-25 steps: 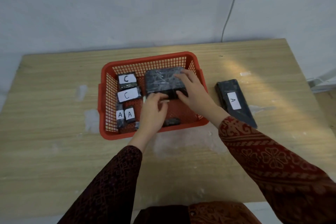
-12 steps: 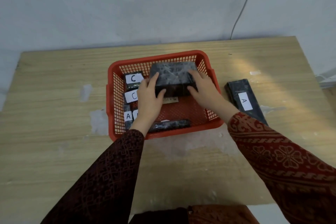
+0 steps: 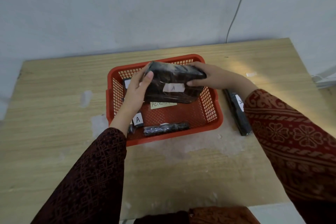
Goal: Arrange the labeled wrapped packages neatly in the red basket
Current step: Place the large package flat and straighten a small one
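Note:
A red basket [image 3: 211,123] sits mid-table. Above its far half I hold a large black wrapped package [image 3: 172,80], tilted up on edge so its white "A" label faces me. My left hand [image 3: 138,89] grips its left end and my right hand [image 3: 214,77] grips its right end. Inside the basket lie a small "A" package [image 3: 137,119], a slim dark package [image 3: 166,128] along the near wall, and a labeled package [image 3: 126,83] mostly hidden behind my left hand. A long black "A" package [image 3: 236,112] lies on the table right of the basket.
A yellow paper note [image 3: 161,104] lies on the basket floor under the held package. The wooden table [image 3: 54,114] ends at a grey wall behind; a thin cable [image 3: 234,14] runs down the wall at back right.
Both hands have lifted the large package off the basket floor and tipped it upright, bringing its "A" label into view. The yellow note underneath is now exposed.

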`<action>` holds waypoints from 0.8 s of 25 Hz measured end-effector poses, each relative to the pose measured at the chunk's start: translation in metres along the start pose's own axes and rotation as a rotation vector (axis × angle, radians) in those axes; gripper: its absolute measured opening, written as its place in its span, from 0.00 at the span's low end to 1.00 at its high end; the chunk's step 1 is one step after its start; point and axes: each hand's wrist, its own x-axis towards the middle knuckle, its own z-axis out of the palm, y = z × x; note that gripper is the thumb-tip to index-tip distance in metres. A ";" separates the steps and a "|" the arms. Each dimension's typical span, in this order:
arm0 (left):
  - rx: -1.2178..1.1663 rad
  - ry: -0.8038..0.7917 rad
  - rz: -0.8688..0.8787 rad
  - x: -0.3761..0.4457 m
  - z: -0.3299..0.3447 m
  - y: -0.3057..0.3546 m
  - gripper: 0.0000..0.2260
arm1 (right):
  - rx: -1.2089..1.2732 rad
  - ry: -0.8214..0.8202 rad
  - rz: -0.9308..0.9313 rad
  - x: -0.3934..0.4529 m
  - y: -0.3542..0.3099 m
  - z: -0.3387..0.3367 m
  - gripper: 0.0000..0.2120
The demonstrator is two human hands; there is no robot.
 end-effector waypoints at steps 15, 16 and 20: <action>0.252 0.264 -0.125 0.028 0.032 -0.032 0.25 | -0.057 0.413 0.120 0.037 0.010 0.058 0.44; 0.299 0.256 -0.098 0.031 0.032 -0.031 0.28 | -0.110 0.417 0.121 0.040 0.010 0.061 0.45; 0.452 0.127 -0.044 0.034 0.028 -0.042 0.37 | -0.257 0.408 0.168 0.054 0.014 0.066 0.44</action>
